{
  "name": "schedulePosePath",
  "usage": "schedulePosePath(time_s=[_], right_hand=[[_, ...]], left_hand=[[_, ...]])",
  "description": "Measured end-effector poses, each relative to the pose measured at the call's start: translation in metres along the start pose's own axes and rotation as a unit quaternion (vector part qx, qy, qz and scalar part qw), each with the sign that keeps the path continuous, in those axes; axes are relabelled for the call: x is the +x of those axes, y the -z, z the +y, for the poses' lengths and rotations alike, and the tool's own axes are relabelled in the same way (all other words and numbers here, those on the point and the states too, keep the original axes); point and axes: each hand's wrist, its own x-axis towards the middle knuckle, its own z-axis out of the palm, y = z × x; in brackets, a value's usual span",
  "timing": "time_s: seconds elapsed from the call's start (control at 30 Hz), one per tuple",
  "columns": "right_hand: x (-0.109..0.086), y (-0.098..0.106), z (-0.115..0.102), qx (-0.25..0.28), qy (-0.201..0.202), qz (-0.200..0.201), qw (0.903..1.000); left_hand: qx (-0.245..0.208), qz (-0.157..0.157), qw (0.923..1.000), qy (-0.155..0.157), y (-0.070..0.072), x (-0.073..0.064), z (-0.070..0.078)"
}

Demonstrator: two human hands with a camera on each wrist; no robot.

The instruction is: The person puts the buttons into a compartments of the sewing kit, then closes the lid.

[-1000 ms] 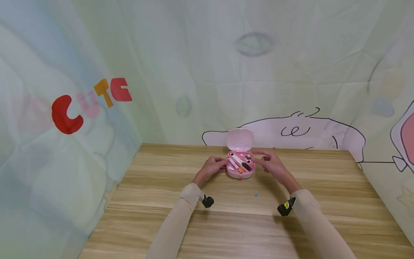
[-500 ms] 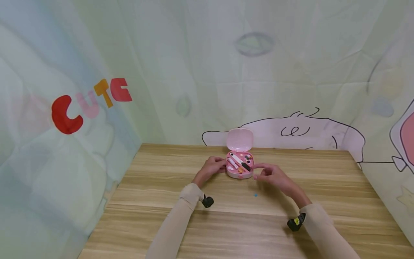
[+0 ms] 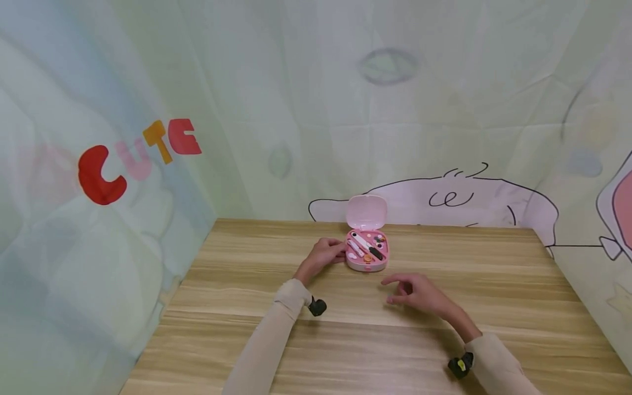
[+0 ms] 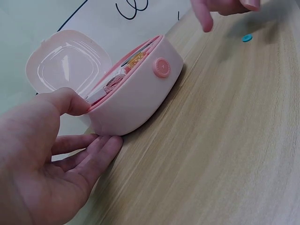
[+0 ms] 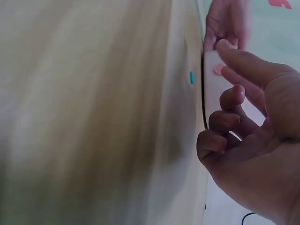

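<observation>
A pink sewing kit box (image 3: 366, 267) stands at the back of the table with its lid (image 3: 366, 211) raised. Inside it lie a slim white tool with a black end, several buttons and small sewing items. My left hand (image 3: 323, 257) holds the box's left side, thumb (image 4: 75, 103) at the rim and fingertips low on the wall. In the left wrist view a small blue button (image 4: 247, 38) lies on the wood in front of the box; the right hand hides it in the head view. My right hand (image 3: 419, 293) hovers there empty, thumb and forefinger apart.
The wooden table (image 3: 276, 351) ends at a printed fabric wall (image 3: 276, 126) right behind the box. Another fabric wall, with large coloured letters (image 3: 103, 175), runs along the left side. A black wrist camera (image 3: 461, 365) sits at the right sleeve.
My right hand has left the box's right side and come back toward me, down and over the blue button. The left hand and the box have stayed in place.
</observation>
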Motion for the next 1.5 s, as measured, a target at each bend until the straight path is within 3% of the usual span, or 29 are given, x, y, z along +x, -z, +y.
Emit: schedulePosePath(time_s=[0.2, 0.7, 1.5], right_hand=[[-0.007, -0.005, 0.004, -0.037, 0.011, 0.015, 0.9991], [-0.01, -0.013, 0.011, -0.072, 0.024, 0.039, 0.9964], [-0.013, -0.008, 0.01, -0.061, 0.024, 0.046, 0.9967]], left_hand=[[-0.005, -0.003, 1.0, -0.002, 0.001, 0.001, 0.0], [-0.005, 0.0, 1.0, 0.0, -0.001, -0.001, 0.001], [0.001, 0.005, 1.0, -0.001, -0.001, -0.001, 0.001]])
